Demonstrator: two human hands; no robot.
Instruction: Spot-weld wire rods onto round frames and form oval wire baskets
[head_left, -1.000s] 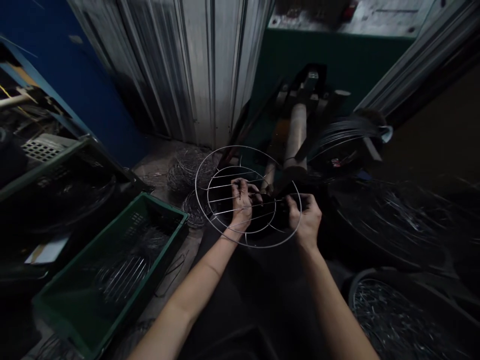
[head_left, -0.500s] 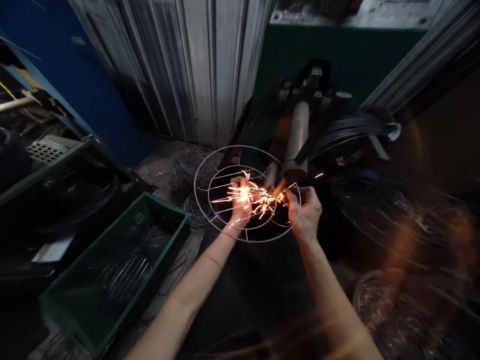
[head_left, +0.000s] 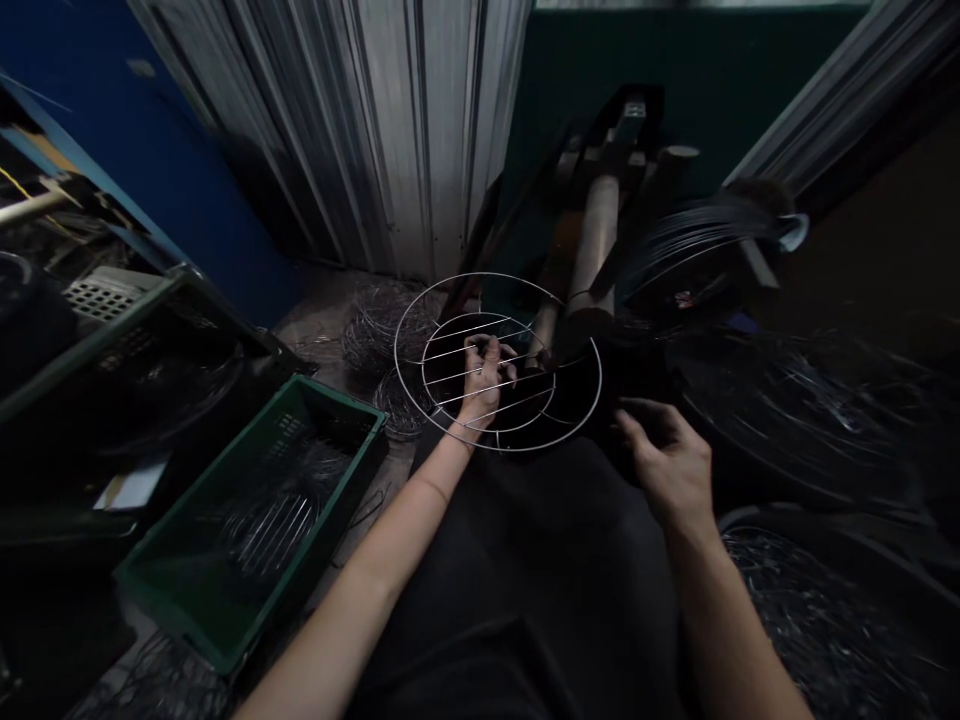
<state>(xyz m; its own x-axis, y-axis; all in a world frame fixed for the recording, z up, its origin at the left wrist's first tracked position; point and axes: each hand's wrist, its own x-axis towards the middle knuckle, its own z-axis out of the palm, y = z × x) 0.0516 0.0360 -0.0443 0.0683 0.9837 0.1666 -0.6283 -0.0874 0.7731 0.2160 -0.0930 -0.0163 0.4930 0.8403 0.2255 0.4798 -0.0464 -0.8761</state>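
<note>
A round wire rack (head_left: 480,445), two thin metal rings joined by short spokes with parallel bars across the inner ring, hangs in front of me. My left hand (head_left: 484,378) grips its bars from below, fingers curled up among them. To the right of the rack, my right hand (head_left: 673,462) is apart from it; the thumb and bent fingers stand apart with nothing visible between them. Just beyond the rack's far right side are the welding machine's thick cylindrical upper arm (head_left: 598,245) and a lower rod (head_left: 541,330).
At left stands a green plastic crate (head_left: 187,540) with wire grids inside, beside a dark bin (head_left: 67,410). Tangled wire (head_left: 382,335) lies on the floor by the corrugated wall (head_left: 420,130). Wire lengths (head_left: 690,235) and a container of short wire pieces (head_left: 825,610) are at right.
The bright sparks at the rack have stopped. My right hand has let go of the rack's edge and moved right and toward me. My left hand still holds the rack.
</note>
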